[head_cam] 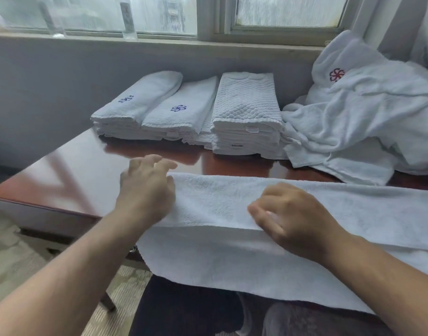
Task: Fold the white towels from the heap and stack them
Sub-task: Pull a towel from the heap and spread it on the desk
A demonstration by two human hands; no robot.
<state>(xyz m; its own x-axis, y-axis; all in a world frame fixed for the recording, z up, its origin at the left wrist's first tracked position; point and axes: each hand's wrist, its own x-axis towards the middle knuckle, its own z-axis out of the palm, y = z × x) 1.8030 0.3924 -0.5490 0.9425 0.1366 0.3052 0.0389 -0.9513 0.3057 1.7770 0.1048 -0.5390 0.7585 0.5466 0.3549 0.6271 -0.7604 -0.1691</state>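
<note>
in the left part of the frame the red-brown tabletop is bare and shiny. the left hand is at the left end of the towel, a little blurred. its grip is wide, the fingers spread loosely over the wood, and i see nothing held in it. above it, in the upper middle, three folded stacks stand side by side against the wall.

the towel lies as a long band across the near edge of the tabletop, and its lower layer hangs down over the person's lap. right of centre the right hand has a narrow grip. its fingers are curled on the folded edge and seem to pinch it. in the upper right the heap of unfolded towels lies loose, its lowest corner near the far edge of the band.

i think the hanging part is the main risk: its weight can pull the band off the tabletop if the right hand lets go. because the left end is not held, the layers can also slide and the fold becomes uneven. a wide move to the right can catch the heap and drag it.
</note>
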